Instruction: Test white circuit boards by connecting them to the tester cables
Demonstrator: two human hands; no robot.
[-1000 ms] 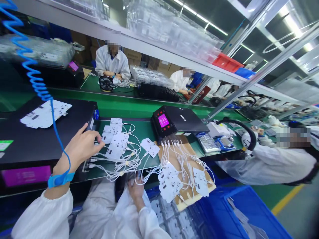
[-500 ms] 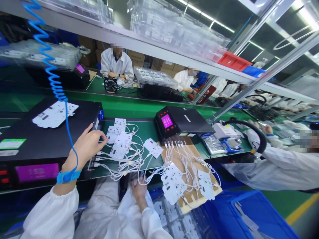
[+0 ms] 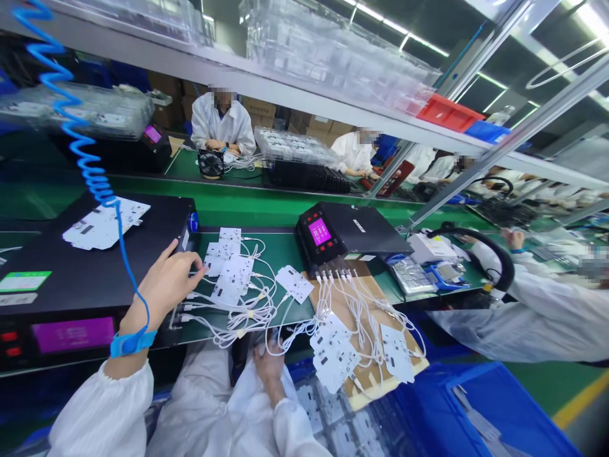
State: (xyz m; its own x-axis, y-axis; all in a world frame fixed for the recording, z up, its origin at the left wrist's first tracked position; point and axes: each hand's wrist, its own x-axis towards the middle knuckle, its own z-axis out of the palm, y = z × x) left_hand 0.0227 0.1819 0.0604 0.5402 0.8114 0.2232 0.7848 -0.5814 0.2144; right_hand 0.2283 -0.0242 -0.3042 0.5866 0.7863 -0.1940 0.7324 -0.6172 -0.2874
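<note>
My left hand (image 3: 172, 279), with a blue wrist strap (image 3: 132, 343) on its wrist, lies against the right side of a black box (image 3: 157, 219). Its fingers are apart and nothing shows in them. Just right of it are white circuit boards (image 3: 232, 279) wired to white cables (image 3: 247, 314). My right hand (image 3: 269, 360) rests low over my lap, under the bench edge; its fingers are mostly hidden. A single white board (image 3: 295, 284) lies near the bench edge above it.
A second black box (image 3: 352, 231) with a lit screen feeds cables to boards (image 3: 335, 352) on a cardboard sheet (image 3: 368, 298). A blue bin (image 3: 514, 406) stands at lower right. A coiled blue cord (image 3: 85, 152) hangs at left. A co-worker's sleeve (image 3: 533, 311) reaches in from the right.
The view has shifted slightly, and the coiled cord has swung left. Both my hands keep nearly the same place and pose.
</note>
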